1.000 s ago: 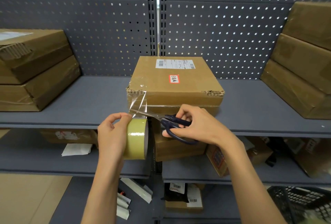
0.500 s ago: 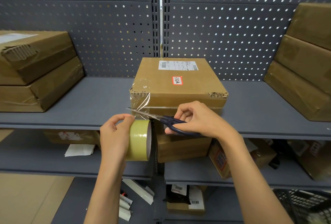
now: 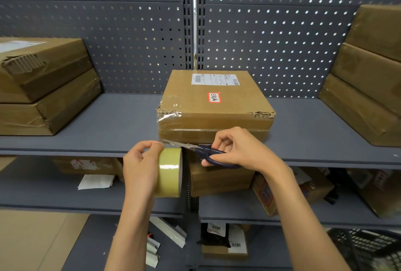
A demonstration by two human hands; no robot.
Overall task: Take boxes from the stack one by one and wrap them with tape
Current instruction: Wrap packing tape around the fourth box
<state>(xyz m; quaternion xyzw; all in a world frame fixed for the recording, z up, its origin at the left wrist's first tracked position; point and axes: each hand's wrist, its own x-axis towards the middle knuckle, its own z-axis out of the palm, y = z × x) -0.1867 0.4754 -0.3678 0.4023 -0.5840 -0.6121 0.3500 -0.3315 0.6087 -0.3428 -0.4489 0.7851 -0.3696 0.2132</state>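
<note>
— Looking at the box (image 3: 213, 106) in the middle of the frame, what had altered in that last second?

— It sat where it had been, on the grey shelf (image 3: 108, 123), with clear tape (image 3: 170, 108) wrapped over its front left corner. A second earlier a strip of that tape rose slack from the roll to the corner. By this moment the strip lay low and taut along the bottom front edge, and the scissors (image 3: 201, 151) had slid further left, their blades drawn together at the strip.

— And the hands?

— The left hand (image 3: 141, 166) was wrapped around the yellowish tape roll (image 3: 170, 172), just below and left of the box, thumb and forefinger pinching at the top where the tape leaves it. The right hand (image 3: 240, 149) was clenched on the dark scissor handles, fingers through the loops, just in front of the box.

— So was the tape cut?

— I could not tell whether it had parted; the tips hid the spot. I judged the cut to be happening or just done, which would finish this corner.

— What else stood around?

— Two boxes (image 3: 43, 88) stacked at the left of the frame and three boxes (image 3: 366, 75) leaning at the right, so more wrapping probably remained.
</note>
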